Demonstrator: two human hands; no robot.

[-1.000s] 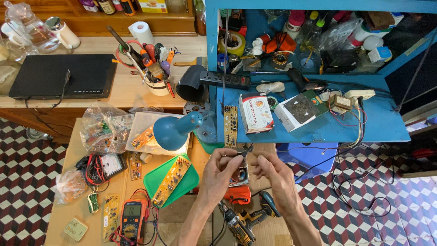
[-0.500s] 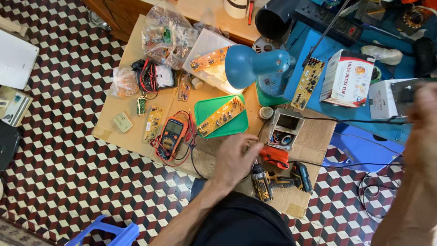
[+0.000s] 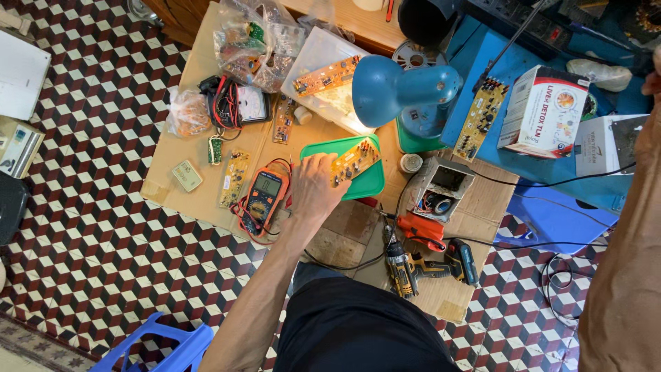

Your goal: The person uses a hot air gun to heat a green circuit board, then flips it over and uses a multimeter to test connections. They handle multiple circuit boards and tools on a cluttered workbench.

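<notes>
Left hand (image 3: 313, 184) stretched forward, fingers curled, palm down — right forearm raised at the frame's right edge.

The right hand (image 3: 651, 83) is cut off by the frame's right edge, its fingers out of sight

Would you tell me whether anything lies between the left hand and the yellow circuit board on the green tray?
Nothing visible does. The left hand rests at the green tray, right beside the yellow circuit board; the orange multimeter lies on its other side.
</notes>
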